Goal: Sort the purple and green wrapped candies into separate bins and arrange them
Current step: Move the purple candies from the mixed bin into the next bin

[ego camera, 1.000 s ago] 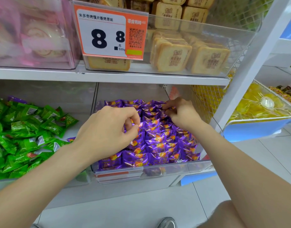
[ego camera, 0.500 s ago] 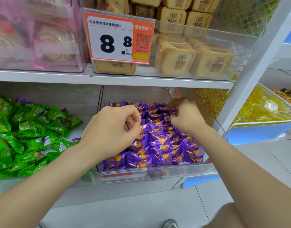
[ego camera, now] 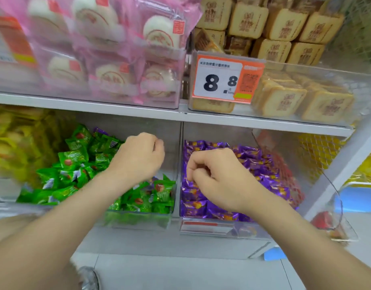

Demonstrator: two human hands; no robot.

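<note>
Green bin [ego camera: 170, 141] bare at rear under left hand [ego camera: 138, 159]; right hand [ego camera: 219, 176] beside divider [ego camera: 179, 185].

Left hand [ego camera: 138, 158] is no longer above the purple candies [ego camera: 253, 162]; it now hangs over the green candies [ego camera: 75, 162] in the green bin [ego camera: 138, 221], fingers curled, grip contents hidden. Right hand [ego camera: 219, 181] is off the back right corner of the purple bin [ego camera: 222, 231] and now sits over its front left part, fingers curled. Head view now points further left and higher up the shelf [ego camera: 117, 109].

White shelf [ego camera: 117, 110] stands above a pale tiled floor [ego camera: 180, 273].
</note>
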